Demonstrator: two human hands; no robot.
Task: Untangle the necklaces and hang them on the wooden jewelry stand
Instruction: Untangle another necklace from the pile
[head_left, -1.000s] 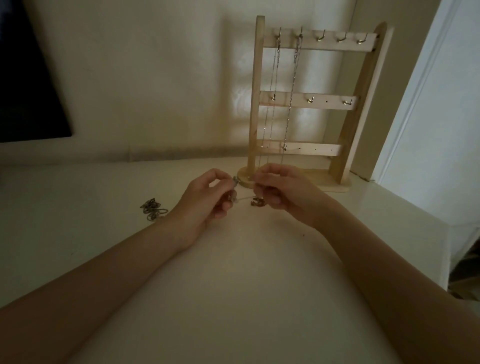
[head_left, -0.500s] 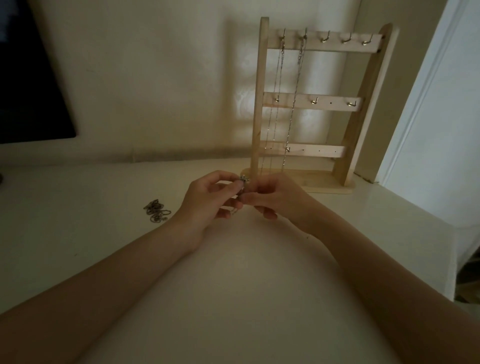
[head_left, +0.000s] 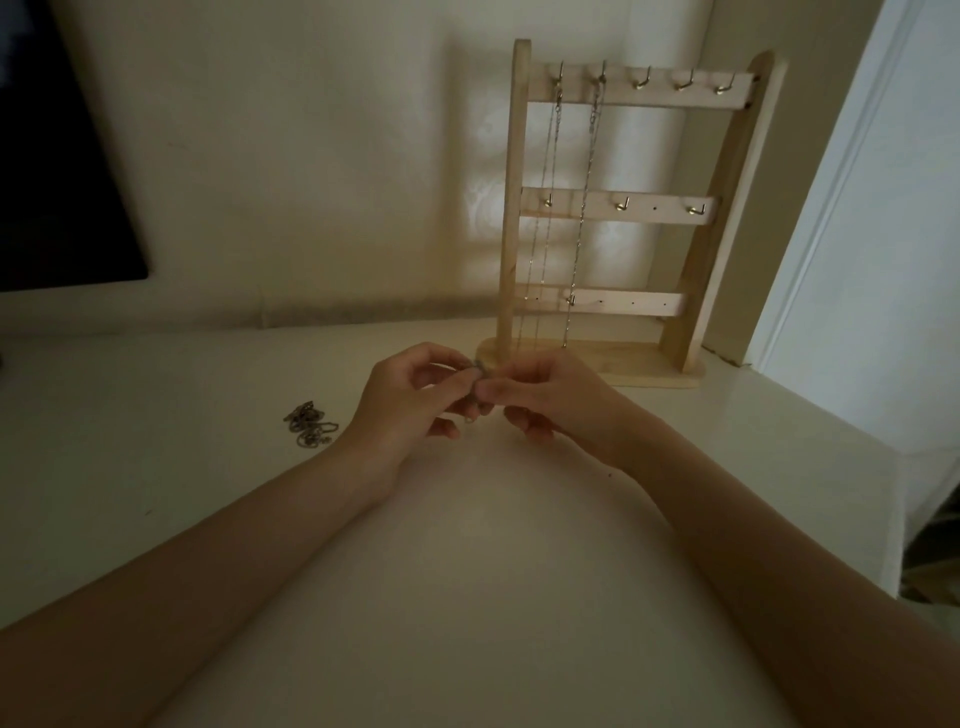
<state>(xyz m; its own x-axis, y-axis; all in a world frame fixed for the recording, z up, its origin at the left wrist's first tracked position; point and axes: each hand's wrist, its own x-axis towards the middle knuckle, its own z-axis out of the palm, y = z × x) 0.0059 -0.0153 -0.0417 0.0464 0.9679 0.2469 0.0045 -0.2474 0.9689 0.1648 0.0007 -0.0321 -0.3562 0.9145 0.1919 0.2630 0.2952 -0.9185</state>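
Stretching across most of the view, a pale tabletop (head_left: 467, 597) runs back to a cream wall (head_left: 311, 156), with a dark screen (head_left: 57, 171) at the far left and a white door frame (head_left: 831, 208) to the right. At the back of the table, right of centre, stands the wooden jewelry stand (head_left: 696, 223): two uprights on a rounded base, joined by three crossbars set with small brass hooks. Two necklaces already hang from the top bar, a fine chain (head_left: 545, 208) on the leftmost hook and a beaded chain (head_left: 584, 208) on the next hook, both dropping down past the lower bars towards the base.

Both bare forearms reach in from the bottom corners and meet just in front of the stand's base. The left hand (head_left: 410, 400) and right hand (head_left: 556, 397) are held fingertip to fingertip above the table, fingers curled, both pinching a small tangle of chain (head_left: 475, 371) between them; most of it is hidden by the fingers, so I cannot tell how it is knotted.

Left of the hands, apart from them, a small heap of tangled necklaces (head_left: 309, 423) lies on the table.
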